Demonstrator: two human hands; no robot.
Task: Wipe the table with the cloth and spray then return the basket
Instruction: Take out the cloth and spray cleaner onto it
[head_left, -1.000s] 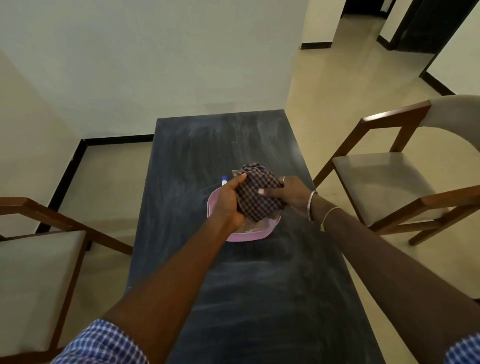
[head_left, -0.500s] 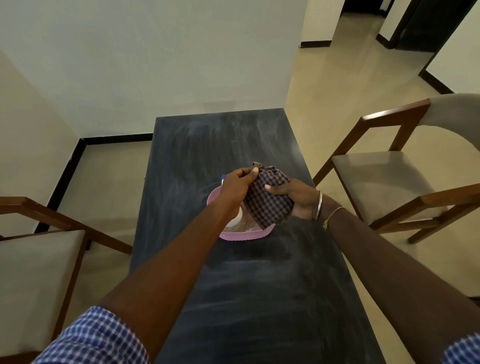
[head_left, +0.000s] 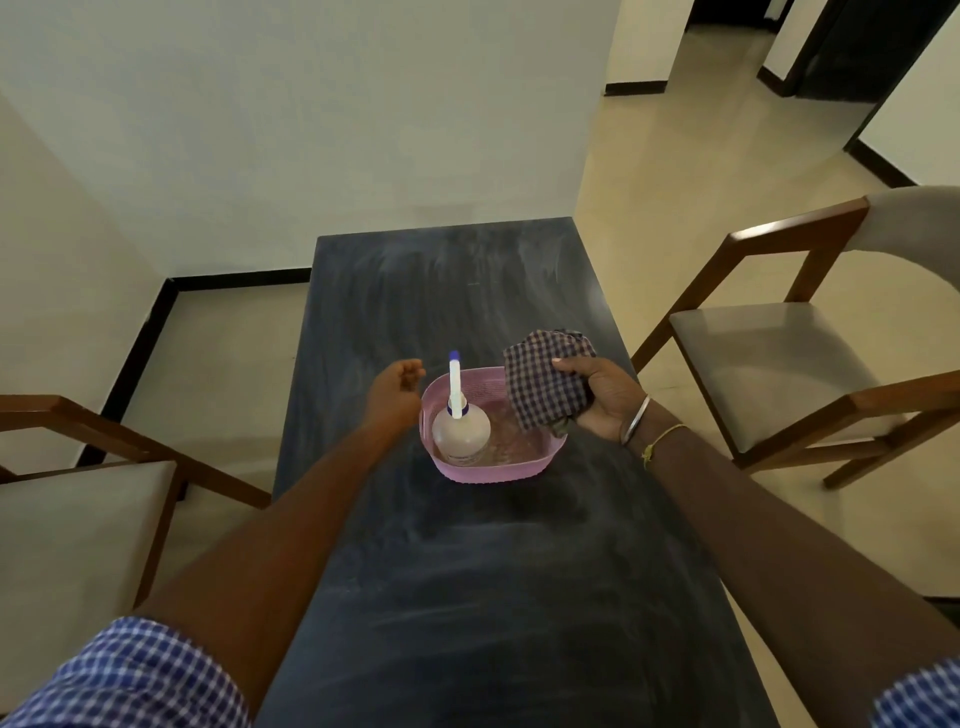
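**Right grip closed on fabric, left hand loose and empty**

Both forearms reach forward from the bottom corners toward 12 o'clock, converging slightly, each bare below a rolled blue-checked sleeve. The left hand (head_left: 396, 387) hovers with its fingers curled loosely inward, thumb toward 1 o'clock, touching nothing. The right hand (head_left: 605, 395) is turned palm toward 9 o'clock, its grip closed around a bunched checked cloth (head_left: 545, 379), thumb pressed across the fabric's near face and fingers wrapped behind. The right wrist is bent slightly back and carries a metal bangle (head_left: 636, 418) and a thin yellow thread (head_left: 662, 436) just below it.
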